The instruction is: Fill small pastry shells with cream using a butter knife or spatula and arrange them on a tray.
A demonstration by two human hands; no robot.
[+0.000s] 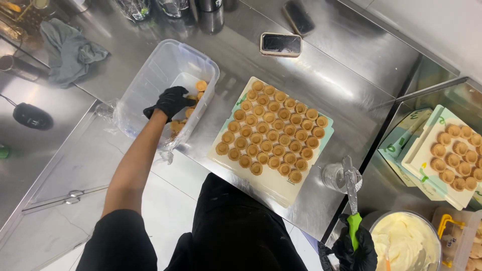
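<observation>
My left hand (170,102), in a black glove, reaches into a clear plastic tub (150,75) and touches small golden tart shells (201,86) lying inside it. Whether the fingers have closed on a shell is hidden. My right hand (355,248), also gloved in black, grips the green handle of a metal scoop (350,180) that points up toward a small glass (335,176). Between both hands lies a pale board (261,186) covered with several rows of tart shells (271,133).
A bowl of pale cream (404,242) sits at the lower right. A second board with tart shells (454,155) rests on the lower shelf at right. Two phones (281,44) lie at the back. A grey cloth (68,50) lies at the far left on the steel counter.
</observation>
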